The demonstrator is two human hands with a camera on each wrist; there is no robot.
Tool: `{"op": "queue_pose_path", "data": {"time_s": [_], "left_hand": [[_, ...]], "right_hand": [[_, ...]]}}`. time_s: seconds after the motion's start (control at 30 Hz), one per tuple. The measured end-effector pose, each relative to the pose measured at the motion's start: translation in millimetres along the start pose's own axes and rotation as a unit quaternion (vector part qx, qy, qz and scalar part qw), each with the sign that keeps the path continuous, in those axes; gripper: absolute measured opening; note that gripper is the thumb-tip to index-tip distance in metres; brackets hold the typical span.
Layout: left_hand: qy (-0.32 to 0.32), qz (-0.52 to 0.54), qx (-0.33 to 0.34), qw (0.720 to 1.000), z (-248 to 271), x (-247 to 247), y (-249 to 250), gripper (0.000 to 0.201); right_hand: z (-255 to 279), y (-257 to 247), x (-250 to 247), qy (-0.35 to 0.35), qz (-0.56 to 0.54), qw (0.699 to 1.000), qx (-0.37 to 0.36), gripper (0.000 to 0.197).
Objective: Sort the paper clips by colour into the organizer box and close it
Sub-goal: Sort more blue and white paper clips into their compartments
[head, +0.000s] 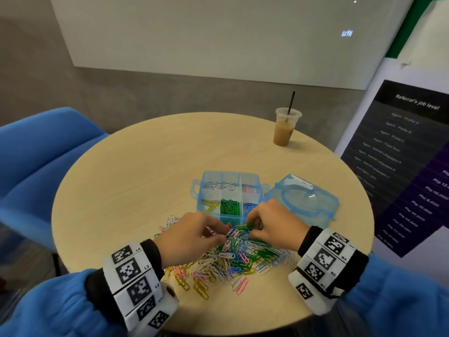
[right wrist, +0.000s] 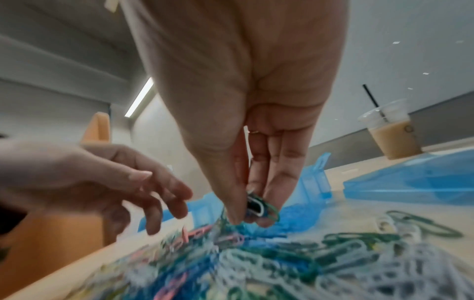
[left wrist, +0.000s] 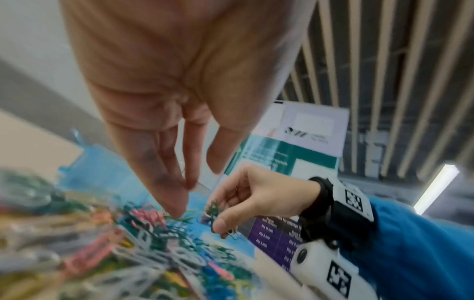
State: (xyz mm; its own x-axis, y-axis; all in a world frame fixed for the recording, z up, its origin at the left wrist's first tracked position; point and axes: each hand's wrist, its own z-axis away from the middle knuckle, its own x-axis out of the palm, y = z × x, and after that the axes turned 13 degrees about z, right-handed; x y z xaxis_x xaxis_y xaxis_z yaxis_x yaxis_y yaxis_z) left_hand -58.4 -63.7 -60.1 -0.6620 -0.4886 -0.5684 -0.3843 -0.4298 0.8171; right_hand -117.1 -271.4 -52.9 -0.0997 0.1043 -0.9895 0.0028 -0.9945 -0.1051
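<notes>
A mixed pile of coloured paper clips lies on the round table in front of the open blue organizer box. Its compartments hold white, pink, yellow, green and blue clips apart. The box's lid lies loose to the right of it. My right hand pinches a small bunch of green clips just above the pile's far edge. Beside it, my left hand reaches down with straight fingers that touch the pile and hold nothing.
An iced coffee cup with a black straw stands at the table's far right. A blue chair is on the left. A dark printed banner stands on the right past the table edge.
</notes>
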Motion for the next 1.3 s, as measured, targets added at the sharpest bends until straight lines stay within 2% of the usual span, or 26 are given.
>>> {"op": "queue_pose_path", "data": {"time_s": [0.07,0.1,0.13,0.2,0.27,0.33,0.4,0.47,0.5,0.53,0.6,0.73,0.83,0.9,1.03,1.17,1.3], "left_hand": [[0.018,0.11,-0.034,0.993,-2.7,4.5,0.6,0.028],[0.028,0.198,-0.062,0.978,-4.4,7.2,2.6,0.03],[0.039,0.296,-0.097,0.949,-6.6,10.1,6.1,0.032],[0.057,0.458,-0.16,0.872,-13.5,14.8,12.0,0.038],[0.052,0.553,-0.203,0.806,-20.1,17.8,15.6,0.049],[0.01,0.629,-0.226,0.744,-25.2,20.6,17.3,0.063],[-0.049,0.714,-0.22,0.663,-25.8,24.6,21.7,0.071],[-0.071,0.792,-0.204,0.571,-24.2,28.0,27.2,0.063],[-0.068,0.818,-0.198,0.536,-23.9,28.9,27.8,0.056],[-0.062,0.833,-0.191,0.515,-23.3,28.7,27.6,0.047],[-0.055,0.841,-0.186,0.505,-21.7,27.0,24.9,0.038],[-0.037,0.843,-0.188,0.503,-19.6,21.1,19.3,0.05],[-0.05,0.847,-0.17,0.501,-16.5,17.7,16.8,0.053],[-0.065,0.844,-0.157,0.509,-14.8,16.1,16.5,0.056],[-0.055,0.84,-0.152,0.518,-11.4,15.1,17.8,0.056],[-0.044,0.855,-0.144,0.495,-11.7,13.7,16.6,0.051],[-0.028,0.844,-0.146,0.516,-14.1,9.1,12.9,0.057]], "right_hand": [[0.3,4.3,-5.9,-0.001,-0.033,0.999,0.006,0.022],[0.4,5.9,-9.6,-0.001,-0.05,0.999,0.009,0.022],[0.4,7.5,-13.8,0.005,-0.067,0.998,0.012,0.023],[1.0,9.2,-24.3,0.023,-0.099,0.995,0.011,0.023],[2.2,7.5,-34.9,0.04,-0.13,0.991,-0.001,0.022],[3.6,1.1,-42.3,0.058,-0.16,0.985,-0.028,0.02],[5.2,-9.9,-44.7,0.07,-0.18,0.979,-0.062,0.018],[6.6,-19.4,-43.2,0.066,-0.183,0.977,-0.087,0.021],[7.0,-22.1,-42.1,0.059,-0.18,0.977,-0.095,0.025],[7.0,-23.1,-41.6,0.055,-0.177,0.977,-0.1,0.028],[7.0,-20.9,-42.3,0.061,-0.182,0.976,-0.107,0.031],[8.5,-15.0,-43.6,0.103,-0.178,0.972,-0.112,0.019],[8.5,-18.2,-38.5,0.113,-0.159,0.973,-0.125,0.015],[6.8,-21.9,-35.1,0.124,-0.152,0.972,-0.126,0.015],[2.6,-30.7,-33.3,0.13,-0.143,0.973,-0.124,0.015],[-2.1,-38.7,-31.0,0.134,-0.133,0.971,-0.145,0.009],[-5.5,-39.5,-32.3,0.136,-0.146,0.971,-0.132,0.004]]}}
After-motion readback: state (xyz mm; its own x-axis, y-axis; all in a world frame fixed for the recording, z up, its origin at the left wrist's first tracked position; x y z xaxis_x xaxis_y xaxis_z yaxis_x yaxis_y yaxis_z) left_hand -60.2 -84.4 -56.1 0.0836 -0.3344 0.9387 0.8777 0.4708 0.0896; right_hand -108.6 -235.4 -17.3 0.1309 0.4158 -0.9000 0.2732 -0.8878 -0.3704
